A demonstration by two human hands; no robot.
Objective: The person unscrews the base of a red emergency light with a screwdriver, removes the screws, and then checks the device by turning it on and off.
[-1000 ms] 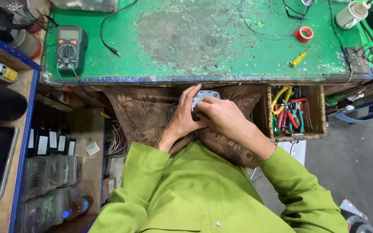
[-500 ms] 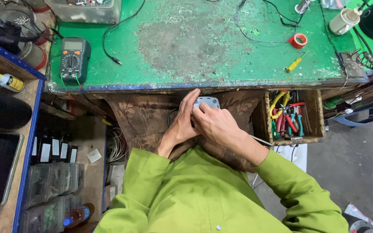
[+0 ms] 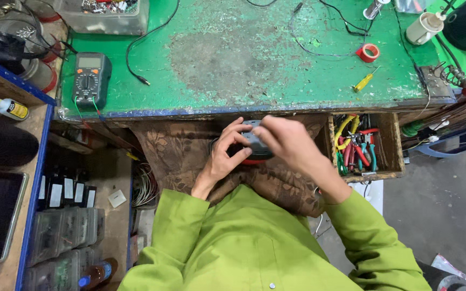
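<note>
Multimeter (image 3: 89, 78) at the bench's (image 3: 233, 59) left edge, then my left hand (image 3: 225, 156) curled around the grey gadget (image 3: 253, 144) over my lap, my right hand (image 3: 287, 141) pinching its top, and the tool drawer (image 3: 363, 145) just right.

A worn green bench (image 3: 244, 59) with chipped paint and a blue front edge fills the upper part of the view. A wooden drawer (image 3: 392, 145) hangs open under its right end. On the left stands a blue-framed wooden shelf (image 3: 33, 161) with clear plastic boxes (image 3: 60, 242) below. Grey concrete floor (image 3: 449, 205) shows at the right, evenly lit.
</note>
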